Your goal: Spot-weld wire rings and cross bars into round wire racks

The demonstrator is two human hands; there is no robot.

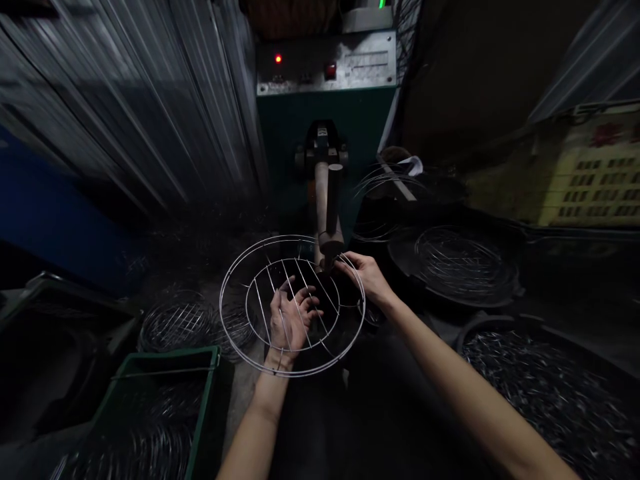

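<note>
A round wire rack [256, 298], with a double outer ring and a smaller barred ring inside, sits level below the machine's arm. My left hand [293, 319] is under the rack, palm up with fingers spread, seen through the bars; whether it touches the wires I cannot tell. At the far right rim, my right hand [369, 277] is closed, its fingertips pinched by the rack's edge right beside the tip of the machine arm [330, 237]. Any small piece between those fingertips is hidden.
The green machine [325, 107] has a panel with a lit red lamp [279, 59]. Wire racks lie at left [175, 323] by a green crate [213, 373]. At right are a pan with wire rings [455, 260], a tub of small metal pieces [540, 387] and a yellow crate [560, 200].
</note>
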